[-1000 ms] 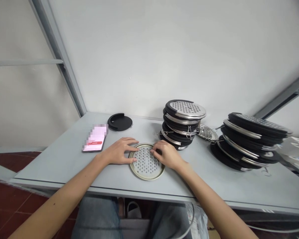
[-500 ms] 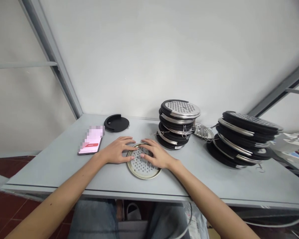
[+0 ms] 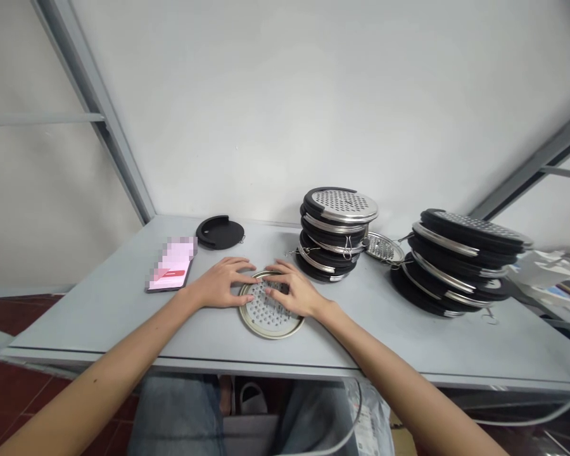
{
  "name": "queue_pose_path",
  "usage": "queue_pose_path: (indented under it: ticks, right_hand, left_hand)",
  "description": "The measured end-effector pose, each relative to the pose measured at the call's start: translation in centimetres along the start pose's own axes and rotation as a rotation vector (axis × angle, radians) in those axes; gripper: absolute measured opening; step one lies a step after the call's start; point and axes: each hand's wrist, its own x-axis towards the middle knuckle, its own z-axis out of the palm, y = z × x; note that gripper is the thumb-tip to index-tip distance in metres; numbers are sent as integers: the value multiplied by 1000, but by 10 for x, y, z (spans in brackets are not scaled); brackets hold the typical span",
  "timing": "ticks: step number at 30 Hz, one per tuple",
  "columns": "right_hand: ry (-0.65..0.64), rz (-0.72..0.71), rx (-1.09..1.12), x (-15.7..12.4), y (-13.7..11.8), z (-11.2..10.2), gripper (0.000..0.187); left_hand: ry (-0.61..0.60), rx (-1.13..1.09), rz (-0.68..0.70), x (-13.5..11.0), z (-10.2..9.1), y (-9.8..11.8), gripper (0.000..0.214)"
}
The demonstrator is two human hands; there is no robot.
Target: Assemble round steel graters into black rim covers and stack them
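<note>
A round perforated metal disc (image 3: pixel 267 315) lies flat on the grey table (image 3: pixel 99 316) in front of me. My left hand (image 3: pixel 221 283) rests on its left rim with the fingers stretched out flat. My right hand (image 3: pixel 292 291) lies on top of the disc, fingers spread over the holes and reaching toward the left hand. Neither hand grips anything.
A phone (image 3: pixel 171 266) with a lit screen lies left of the hands. A black round lid (image 3: pixel 219 232) sits behind it. Two stacks of black-rimmed perforated discs stand behind and right, the middle stack (image 3: pixel 338 234) and the right stack (image 3: pixel 458 261), with a loose metal disc (image 3: pixel 384 247) between them.
My right hand has slid leftward across the disc, from its right rim toward the left hand. The left hand has stayed on the left rim. The view shifted slightly.
</note>
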Motion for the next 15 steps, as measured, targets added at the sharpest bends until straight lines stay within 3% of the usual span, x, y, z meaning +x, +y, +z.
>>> queue_pose_path:
  ticks: [15]
  right_hand:
    - [38, 43, 1, -1, 4, 4, 35]
  left_hand:
    - [60, -63, 36, -2, 0, 0, 40]
